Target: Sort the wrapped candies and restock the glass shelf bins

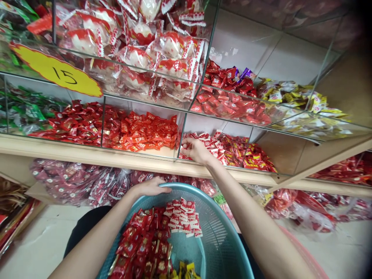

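Note:
My left hand (151,186) is closed on the far rim of a teal plastic basket (223,232). Inside the basket are red-and-gold wrapped candies (145,240), a patch of small white-and-red wrapped candies (183,217) and some yellow packets (187,270) at the near side. My right hand (198,151) reaches over the basket into a low shelf compartment. Its curved fingers are apart among white-and-red wrapped candies (213,145) of the same look; I see nothing gripped between them.
Clear dividers part the shelf (139,161) into compartments. Orange-red candies (151,130) lie left of my right hand, red-and-yellow ones (257,159) right. Above hang a yellow "15" sign (58,71) and large bagged sweets (139,58). Bagged goods (81,180) sit below.

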### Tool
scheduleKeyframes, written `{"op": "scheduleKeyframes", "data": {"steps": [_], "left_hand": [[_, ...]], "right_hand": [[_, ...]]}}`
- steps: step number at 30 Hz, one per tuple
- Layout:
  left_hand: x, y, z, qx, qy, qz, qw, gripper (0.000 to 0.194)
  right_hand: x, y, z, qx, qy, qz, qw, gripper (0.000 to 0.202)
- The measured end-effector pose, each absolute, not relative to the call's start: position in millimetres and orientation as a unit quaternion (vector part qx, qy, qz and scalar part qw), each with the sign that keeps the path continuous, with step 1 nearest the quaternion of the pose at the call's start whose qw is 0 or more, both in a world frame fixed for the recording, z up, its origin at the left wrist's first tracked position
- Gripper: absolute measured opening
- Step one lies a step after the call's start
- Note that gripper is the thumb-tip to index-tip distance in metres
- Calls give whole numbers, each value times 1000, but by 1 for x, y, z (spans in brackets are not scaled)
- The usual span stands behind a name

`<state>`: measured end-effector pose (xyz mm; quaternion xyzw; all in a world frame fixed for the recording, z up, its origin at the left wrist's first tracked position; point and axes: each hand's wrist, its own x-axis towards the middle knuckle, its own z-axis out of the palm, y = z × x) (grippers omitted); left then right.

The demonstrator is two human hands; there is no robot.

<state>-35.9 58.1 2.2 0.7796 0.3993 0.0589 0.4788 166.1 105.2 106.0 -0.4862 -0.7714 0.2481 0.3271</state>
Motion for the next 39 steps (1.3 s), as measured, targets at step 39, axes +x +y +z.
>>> {"op": "scheduleKeyframes", "data": {"steps": [39], "left_hand": [[-34,57,1,796,387,77,460,42]], "right_hand": [[168,-32,3,-480,-849,128,181,11]]}}
